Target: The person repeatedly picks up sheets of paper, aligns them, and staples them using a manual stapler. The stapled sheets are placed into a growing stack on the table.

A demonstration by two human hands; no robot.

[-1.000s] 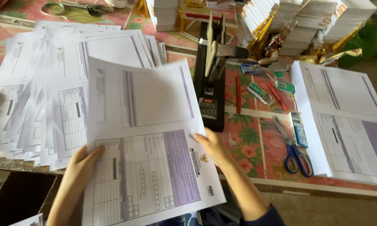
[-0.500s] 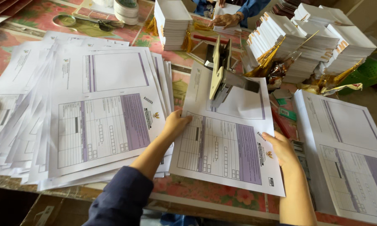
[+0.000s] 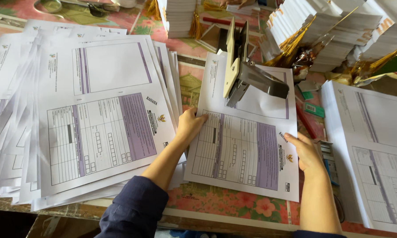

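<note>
Purple-and-white form (image 3: 247,145) lies flat on the worktop (image 3: 233,205) under the big stapler (image 3: 247,75). My left hand (image 3: 190,124) and right hand (image 3: 306,152) press its edges, grip open (fingers flat). It could slide crooked if I push unevenly.

A paperwork workroom; stacked printed forms (image 3: 97,114), heavy stapler (image 3: 247,72), bundled booklets (image 3: 339,31).

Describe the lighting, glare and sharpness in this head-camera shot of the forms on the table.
Head view: daylight is strong at upper right, washing out the white booklet stacks; the form under both hands, left hand and right hand, is sharp; the fanned pile of forms smears at the far left edge; the stapler casts a soft shadow.
</note>
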